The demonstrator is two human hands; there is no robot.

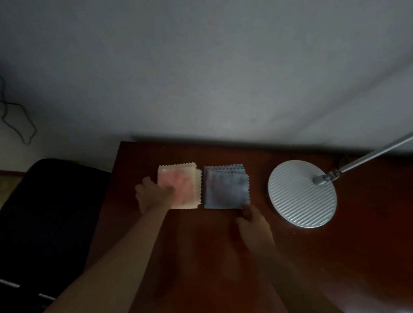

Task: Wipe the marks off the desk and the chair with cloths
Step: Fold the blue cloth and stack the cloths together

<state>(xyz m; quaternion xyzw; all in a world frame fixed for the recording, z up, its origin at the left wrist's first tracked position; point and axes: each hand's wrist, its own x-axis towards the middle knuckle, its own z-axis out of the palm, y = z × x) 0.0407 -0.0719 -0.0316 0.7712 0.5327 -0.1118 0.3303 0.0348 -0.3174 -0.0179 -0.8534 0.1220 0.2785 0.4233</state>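
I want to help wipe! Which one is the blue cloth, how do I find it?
Find the round ribbed lamp base on the brown desk. Left of it lie two folded zigzag-edged cloths, side by side. The blue cloth is nearer the lamp; the pink cloth is farther.

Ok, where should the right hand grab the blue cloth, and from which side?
Pinch the near right corner of the blue cloth, coming from the near edge, where the right hand already sits. It lies flat and folded, layers splaying there, so fingers can probably slip under.
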